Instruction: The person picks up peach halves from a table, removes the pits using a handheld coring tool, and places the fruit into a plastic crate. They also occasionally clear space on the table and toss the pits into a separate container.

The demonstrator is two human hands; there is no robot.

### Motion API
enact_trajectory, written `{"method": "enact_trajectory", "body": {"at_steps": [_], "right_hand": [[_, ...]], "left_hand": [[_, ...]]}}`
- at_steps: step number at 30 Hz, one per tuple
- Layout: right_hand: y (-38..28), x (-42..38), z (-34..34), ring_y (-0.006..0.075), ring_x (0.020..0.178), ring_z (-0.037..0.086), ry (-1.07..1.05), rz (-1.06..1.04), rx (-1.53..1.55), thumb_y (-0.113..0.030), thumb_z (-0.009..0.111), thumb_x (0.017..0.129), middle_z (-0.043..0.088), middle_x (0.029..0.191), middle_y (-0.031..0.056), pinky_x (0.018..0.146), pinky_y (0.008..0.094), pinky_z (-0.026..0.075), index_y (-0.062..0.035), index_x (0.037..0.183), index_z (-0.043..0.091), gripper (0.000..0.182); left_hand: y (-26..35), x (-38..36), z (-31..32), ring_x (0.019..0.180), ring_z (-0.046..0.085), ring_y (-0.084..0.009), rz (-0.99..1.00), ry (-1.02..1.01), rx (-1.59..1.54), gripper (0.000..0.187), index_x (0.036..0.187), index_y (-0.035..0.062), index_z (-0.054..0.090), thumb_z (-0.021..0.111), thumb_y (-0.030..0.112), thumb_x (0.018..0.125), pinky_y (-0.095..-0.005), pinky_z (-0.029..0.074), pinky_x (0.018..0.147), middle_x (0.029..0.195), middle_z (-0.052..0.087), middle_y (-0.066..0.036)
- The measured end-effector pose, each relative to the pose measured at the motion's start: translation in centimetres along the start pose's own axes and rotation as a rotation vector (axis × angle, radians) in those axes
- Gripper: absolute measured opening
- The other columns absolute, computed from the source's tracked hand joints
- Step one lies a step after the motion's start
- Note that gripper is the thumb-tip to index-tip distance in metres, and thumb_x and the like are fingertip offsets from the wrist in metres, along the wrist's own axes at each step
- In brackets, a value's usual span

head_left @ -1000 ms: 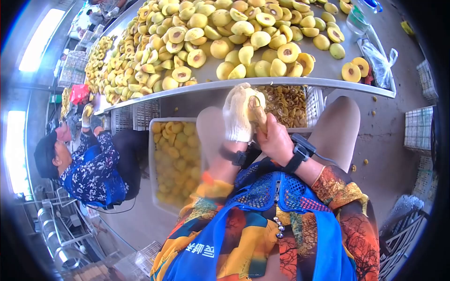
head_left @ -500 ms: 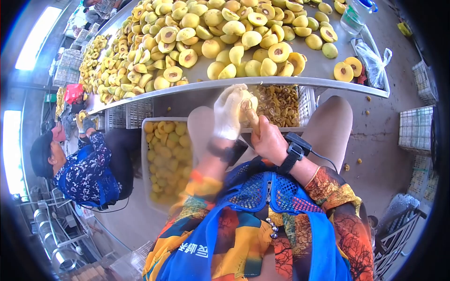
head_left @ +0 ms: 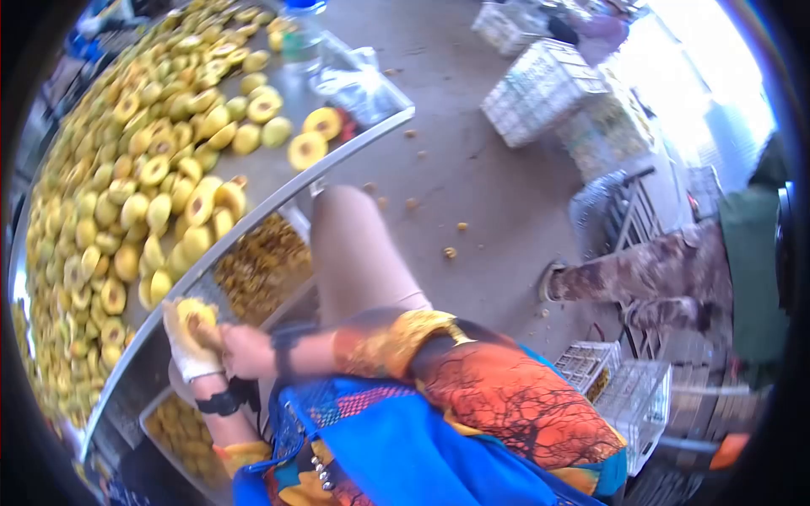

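Note:
My left hand (head_left: 190, 352), in a white glove, is closed around a yellow peach half (head_left: 196, 311) whose cut face is turned up, just off the table edge. Against that fruit my right hand (head_left: 246, 352) is closed on a pitting tool with a brown handle (head_left: 208, 336); its working end is hidden and blurred. A large heap of peach halves (head_left: 135, 211) covers the metal table (head_left: 291, 179) beyond my hands. Below the edge, a crate holds brown pits and scraps (head_left: 261, 257).
A tub of peach halves (head_left: 181, 438) stands low beside my legs. On the table corner are a clear jug (head_left: 301, 42) and a plastic bag (head_left: 359, 88). White crates (head_left: 540, 93) stand across the floor. At right a person in patterned trousers (head_left: 650, 274) stands near more crates (head_left: 637, 405).
The view has swung to the right, bringing the floor, crates and another person into sight. Both hands keep together at the peach half, now at the left of the view.

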State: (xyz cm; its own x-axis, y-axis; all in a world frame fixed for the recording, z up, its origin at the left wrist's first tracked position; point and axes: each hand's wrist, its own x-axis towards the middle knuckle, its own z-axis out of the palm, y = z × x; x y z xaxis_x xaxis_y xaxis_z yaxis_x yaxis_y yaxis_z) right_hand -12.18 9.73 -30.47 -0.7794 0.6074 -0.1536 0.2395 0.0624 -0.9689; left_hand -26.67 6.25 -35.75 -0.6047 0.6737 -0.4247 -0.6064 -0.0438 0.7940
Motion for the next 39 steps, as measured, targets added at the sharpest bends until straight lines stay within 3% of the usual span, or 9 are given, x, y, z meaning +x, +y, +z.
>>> {"method": "enact_trajectory", "body": {"at_steps": [4, 7, 12, 19, 22, 23, 26, 30, 39], "right_hand": [[1.2, 0.3, 0.8, 0.0368, 0.076, 0.060, 0.062, 0.121, 0.080, -0.006, 0.049, 0.075, 0.059, 0.078, 0.0231, 0.064, 0.0408, 0.048, 0.0019, 0.093, 0.050, 0.021], [-0.8, -0.4, -1.7, 0.0246, 0.052, 0.060, -0.120, 0.307, 0.238, -0.006, 0.047, 0.076, 0.058, 0.070, 0.0164, 0.040, 0.0337, 0.047, -0.0010, 0.102, 0.045, 0.026], [-0.3, -0.7, -1.6, 0.0216, 0.042, 0.056, -0.128, 0.272, 0.226, -0.007, 0.046, 0.078, 0.056, 0.062, 0.0121, 0.034, 0.0315, 0.043, -0.0022, 0.104, 0.043, 0.027], [-1.2, -2.0, -4.2, 0.0158, 0.040, 0.050, -0.124, 0.315, 0.352, -0.009, 0.048, 0.079, 0.053, 0.057, 0.0066, 0.033, 0.0292, 0.040, -0.0054, 0.099, 0.046, 0.021], [1.5, -0.9, -2.9, 0.0182, 0.059, 0.052, -0.046, -0.034, 0.297, -0.010, 0.051, 0.079, 0.057, 0.073, 0.0114, 0.052, 0.0311, 0.044, -0.0054, 0.102, 0.052, 0.023], [2.2, -0.8, -2.7, 0.0263, 0.078, 0.060, -0.060, -0.108, 0.226, -0.013, 0.053, 0.080, 0.062, 0.088, 0.0190, 0.069, 0.0353, 0.049, -0.0030, 0.109, 0.053, 0.031], [3.1, 0.0, -3.2, 0.0294, 0.077, 0.062, -0.063, -0.021, -0.096, -0.013, 0.054, 0.073, 0.062, 0.083, 0.0189, 0.067, 0.0366, 0.049, -0.0040, 0.109, 0.052, 0.037], [4.2, 0.6, -1.8, 0.0418, 0.079, 0.059, -0.032, 0.000, -0.302, -0.026, 0.058, 0.077, 0.060, 0.081, 0.0272, 0.068, 0.0456, 0.047, 0.0005, 0.100, 0.051, 0.036], [2.4, 0.7, -0.8, 0.0254, 0.056, 0.058, -0.160, 0.124, -0.127, -0.015, 0.054, 0.080, 0.058, 0.067, 0.0159, 0.052, 0.0350, 0.045, 0.0006, 0.095, 0.051, 0.022]], "left_hand": [[1.0, -2.2, 3.8, 0.077, 0.056, -0.0199, 0.174, 0.113, 0.240, 0.041, 0.108, 0.0025, 0.051, 0.054, 0.038, 0.087, -0.0310, 0.049, 0.066, 0.091, 0.057, -0.010], [1.0, -1.8, 4.4, 0.078, 0.057, -0.0179, 0.337, 0.172, 0.308, 0.039, 0.113, 0.0011, 0.051, 0.052, 0.031, 0.089, -0.0299, 0.049, 0.066, 0.094, 0.059, -0.010], [1.8, -1.9, 5.3, 0.060, 0.053, -0.0148, -0.062, -0.111, 0.145, 0.035, 0.097, 0.0062, 0.052, 0.056, 0.039, 0.085, -0.0258, 0.045, 0.053, 0.078, 0.056, -0.005], [0.6, -1.9, 6.7, 0.072, 0.055, -0.0140, 0.520, 0.095, 0.522, 0.028, 0.093, 0.0026, 0.059, 0.056, 0.029, 0.086, -0.0243, 0.046, 0.061, 0.089, 0.060, -0.006], [0.2, 1.6, 3.8, 0.078, 0.056, -0.0144, 0.066, -0.259, 0.502, 0.032, 0.096, 0.0004, 0.058, 0.050, 0.030, 0.089, -0.0265, 0.046, 0.067, 0.088, 0.060, -0.006], [-0.1, 1.5, 4.2, 0.080, 0.056, -0.0151, 0.061, -0.255, 0.449, 0.032, 0.098, 0.0001, 0.058, 0.049, 0.030, 0.089, -0.0270, 0.046, 0.069, 0.090, 0.060, -0.006], [-0.6, 1.5, 3.0, 0.086, 0.058, -0.0174, 0.102, -0.248, 0.294, 0.035, 0.103, -0.0008, 0.057, 0.047, 0.030, 0.092, -0.0287, 0.047, 0.076, 0.093, 0.061, -0.006], [2.3, -3.5, 6.5, 0.060, 0.058, -0.0151, 0.173, 0.011, -0.013, 0.022, 0.090, 0.0005, 0.062, 0.065, 0.021, 0.081, -0.0269, 0.048, 0.053, 0.075, 0.062, -0.008], [2.4, -3.4, 4.2, 0.064, 0.057, -0.0148, -0.004, 0.122, -0.153, 0.027, 0.091, -0.0006, 0.058, 0.062, 0.025, 0.083, -0.0253, 0.047, 0.053, 0.077, 0.059, -0.008]]}}
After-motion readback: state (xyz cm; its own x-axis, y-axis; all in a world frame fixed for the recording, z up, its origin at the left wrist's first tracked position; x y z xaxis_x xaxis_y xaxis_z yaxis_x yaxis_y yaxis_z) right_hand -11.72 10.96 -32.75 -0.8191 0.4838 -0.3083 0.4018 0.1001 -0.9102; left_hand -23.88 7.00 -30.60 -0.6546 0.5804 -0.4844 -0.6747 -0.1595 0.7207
